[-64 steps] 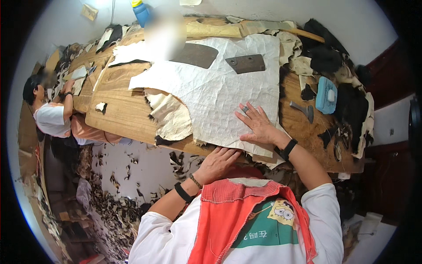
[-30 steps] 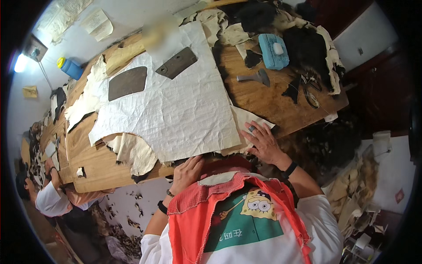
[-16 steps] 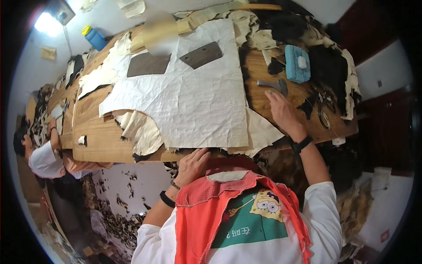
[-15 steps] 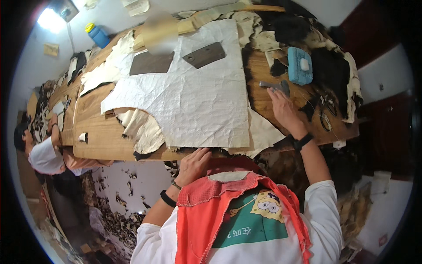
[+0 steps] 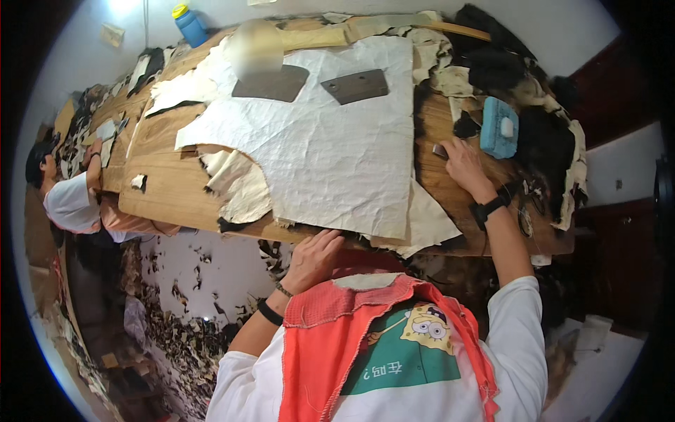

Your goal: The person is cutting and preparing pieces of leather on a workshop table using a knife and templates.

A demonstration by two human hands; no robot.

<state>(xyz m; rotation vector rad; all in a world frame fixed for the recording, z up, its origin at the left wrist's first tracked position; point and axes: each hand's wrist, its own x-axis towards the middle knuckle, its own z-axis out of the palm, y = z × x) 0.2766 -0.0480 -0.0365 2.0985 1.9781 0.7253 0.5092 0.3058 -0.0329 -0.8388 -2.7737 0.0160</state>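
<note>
My right hand is closed round a small grey metal tool on the wooden table, right of a white woven sheet. Only the tool's end shows past my fingers. My left hand rests at the table's near edge by the sheet's lower border, its fingers stretched out and holding nothing. Two dark brown flat pieces, a left one and a right one with small holes, lie on the sheet. Cream hide with dark fur edges sticks out from beneath.
A blue block with a white lump stands beyond my right hand. Scissors, partly hidden, lie near dark fur on the right. At the back are a blue bottle and a wooden strip. Another person works at far left.
My right hand has gone from touching the grey metal tool with its fingertips to closing round it. The view has shifted slightly. My left hand stays at the table edge.
</note>
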